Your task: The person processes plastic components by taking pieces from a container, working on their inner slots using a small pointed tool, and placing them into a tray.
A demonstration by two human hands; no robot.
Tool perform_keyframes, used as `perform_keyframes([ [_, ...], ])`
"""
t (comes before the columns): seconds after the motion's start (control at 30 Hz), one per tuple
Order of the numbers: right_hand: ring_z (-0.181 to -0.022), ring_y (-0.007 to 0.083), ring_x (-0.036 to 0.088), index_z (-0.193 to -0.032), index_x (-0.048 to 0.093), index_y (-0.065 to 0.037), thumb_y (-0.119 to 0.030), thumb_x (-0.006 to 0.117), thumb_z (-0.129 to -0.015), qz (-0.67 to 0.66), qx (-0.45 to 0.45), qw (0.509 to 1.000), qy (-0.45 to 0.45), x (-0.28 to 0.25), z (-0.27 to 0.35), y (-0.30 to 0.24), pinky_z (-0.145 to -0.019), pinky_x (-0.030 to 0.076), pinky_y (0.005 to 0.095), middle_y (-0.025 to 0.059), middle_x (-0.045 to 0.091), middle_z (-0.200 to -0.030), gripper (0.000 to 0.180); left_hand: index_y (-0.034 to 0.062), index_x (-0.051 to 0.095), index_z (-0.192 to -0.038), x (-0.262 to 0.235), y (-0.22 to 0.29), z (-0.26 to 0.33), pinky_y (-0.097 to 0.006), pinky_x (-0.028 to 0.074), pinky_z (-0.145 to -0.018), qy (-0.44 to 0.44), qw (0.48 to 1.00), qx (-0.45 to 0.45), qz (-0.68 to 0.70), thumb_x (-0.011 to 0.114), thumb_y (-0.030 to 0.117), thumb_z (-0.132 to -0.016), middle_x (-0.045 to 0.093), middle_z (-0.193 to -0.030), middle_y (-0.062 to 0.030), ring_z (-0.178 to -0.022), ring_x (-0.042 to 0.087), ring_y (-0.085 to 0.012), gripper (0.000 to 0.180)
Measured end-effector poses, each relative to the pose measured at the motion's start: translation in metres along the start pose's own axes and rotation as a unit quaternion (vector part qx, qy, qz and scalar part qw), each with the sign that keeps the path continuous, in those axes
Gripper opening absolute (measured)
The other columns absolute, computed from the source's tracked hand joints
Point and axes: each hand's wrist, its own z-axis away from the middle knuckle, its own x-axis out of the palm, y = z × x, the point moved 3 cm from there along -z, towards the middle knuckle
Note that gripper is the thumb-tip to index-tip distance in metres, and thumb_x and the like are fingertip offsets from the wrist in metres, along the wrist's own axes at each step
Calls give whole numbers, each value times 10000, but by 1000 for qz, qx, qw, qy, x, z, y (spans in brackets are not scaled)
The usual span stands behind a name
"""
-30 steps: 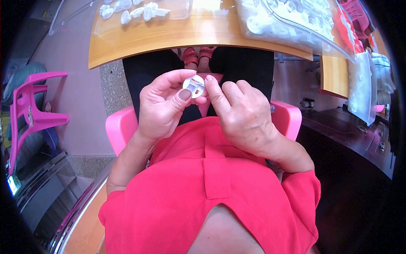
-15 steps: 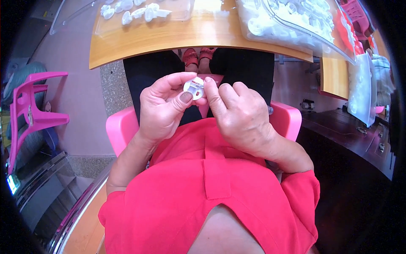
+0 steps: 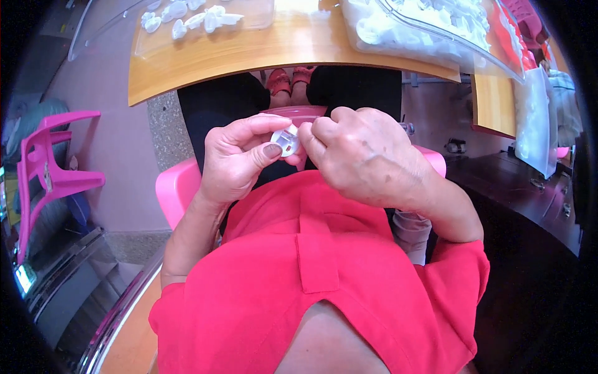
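A small round white plastic part (image 3: 286,142) with a hollow, ribbed inside is pinched between the thumb and fingers of my left hand (image 3: 232,161). Its hollow side is turned up, with a small reddish-brown spot inside. Beside its right edge, my right hand (image 3: 367,156) is curled closed, knuckles up. The right fingertips meet the part's edge, and the back of the hand hides whatever they grip. Both hands are held over my lap, below the table's near edge.
Ahead is a wooden table (image 3: 249,65) with a clear tray (image 3: 258,22) of white plastic pieces and a clear bin (image 3: 374,47) heaped with more. A clear bag (image 3: 532,124) hangs at the right. A pink plastic chair (image 3: 37,162) stands to the left.
My right hand has rolled over and its index finger, earlier stretched along the part's edge, is now curled in. The part stays in my left hand, slightly tilted and lower.
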Motion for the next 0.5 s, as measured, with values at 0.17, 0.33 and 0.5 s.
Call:
perform_keyframes([
  [0.17, -672, 211, 593, -870, 598, 2, -135, 589, -806, -5, -26, 999, -29, 3, 2, 0, -532, 484, 336, 68, 567, -714, 152, -91, 584, -1173, -3, -8, 2, -358, 565, -817, -4, 999, -45, 29, 656, 37, -881, 646, -1047, -175, -881, 670, -243, 328],
  [0.33, -640, 183, 552, -882, 611, 8, -162, 604, -827, 85, -3, 995, 60, 11, 4, -8, -507, 444, 312, 49, 525, -688, 179, -71, 572, -1196, -4, -12, -2, -366, 565, -837, 11, 996, -54, 67, 661, 43, -878, 647, -1089, -174, -932, 662, -243, 349],
  [0.5, -651, 170, 523, -992, 631, 37, -170, 618, -814, 97, 39, 987, 125, 12, 9, -11, -512, 426, 291, 48, 501, -695, 273, -5, 581, -1204, -16, -14, -2, -364, 506, -921, 10, 999, -23, 23, 667, 44, -871, 607, -1192, -169, -1076, 604, -245, 348],
])
